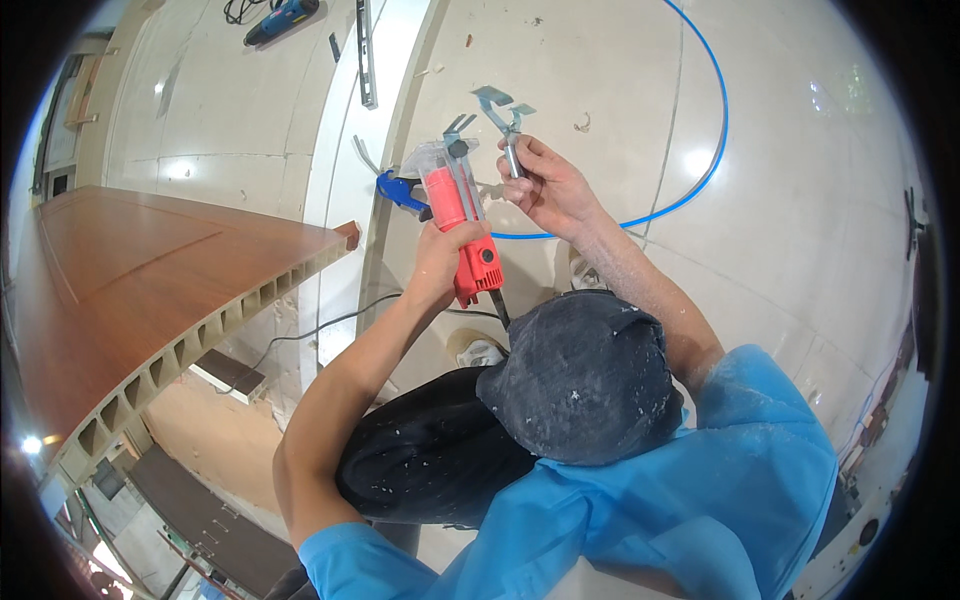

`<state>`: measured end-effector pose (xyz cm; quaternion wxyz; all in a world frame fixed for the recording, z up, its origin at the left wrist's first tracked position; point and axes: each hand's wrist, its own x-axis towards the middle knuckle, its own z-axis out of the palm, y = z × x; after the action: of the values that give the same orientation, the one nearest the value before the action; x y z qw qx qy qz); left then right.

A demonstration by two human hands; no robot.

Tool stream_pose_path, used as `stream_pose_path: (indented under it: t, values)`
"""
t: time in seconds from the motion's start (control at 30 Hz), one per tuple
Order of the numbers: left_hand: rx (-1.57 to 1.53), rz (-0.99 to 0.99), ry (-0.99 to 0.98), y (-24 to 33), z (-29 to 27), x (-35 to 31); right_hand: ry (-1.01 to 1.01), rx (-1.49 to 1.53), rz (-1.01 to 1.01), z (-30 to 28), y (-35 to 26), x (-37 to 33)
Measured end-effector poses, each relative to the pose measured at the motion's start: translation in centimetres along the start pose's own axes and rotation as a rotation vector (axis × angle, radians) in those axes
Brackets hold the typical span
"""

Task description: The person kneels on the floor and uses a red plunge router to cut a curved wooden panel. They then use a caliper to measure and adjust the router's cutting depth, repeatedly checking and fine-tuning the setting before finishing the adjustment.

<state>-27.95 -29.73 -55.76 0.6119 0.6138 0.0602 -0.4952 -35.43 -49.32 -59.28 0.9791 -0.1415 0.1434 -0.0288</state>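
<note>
Neither of my hands shows in this view. Just below the middle crouches a co-worker in a dusty dark cap [580, 380] and a blue shirt [640, 500], seen from above. The co-worker's left hand [440, 260] is wrapped round a red trim router [447, 205] with a clear plastic guard. Its black cord leaves by the lower end. In the co-worker's right hand [550, 190] is a bent silver metal bracket [495, 110], held up beside the router. A blue air blow gun [402, 190] lies left of the router.
At the left lies a brown hollow-core panel [170, 255], its cut edge facing the co-worker. A white strip [335, 180] crosses the tiled floor, with a dark metal rail [366, 60] on it. A blue hose [722, 120] curves at right. A blue power tool [280, 22] lies at far left.
</note>
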Motion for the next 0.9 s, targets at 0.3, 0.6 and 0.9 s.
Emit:
stream_pose_path:
  t: [0.3, 0.6, 0.9]
  values:
    - [0.142, 0.053, -0.057, 0.5, 0.1, -0.9, 0.067, -0.326, -0.061, 0.4, 0.7, 0.8]
    - [0.174, 0.042, -0.043, 0.7, 1.3, -1.7, 0.102, -0.286, -0.032, -0.2, 1.2, 0.8]
    - [0.426, 0.043, 0.183, -0.5, 3.0, -1.6, 0.042, -0.193, 0.083, -2.9, 0.8, 0.9]
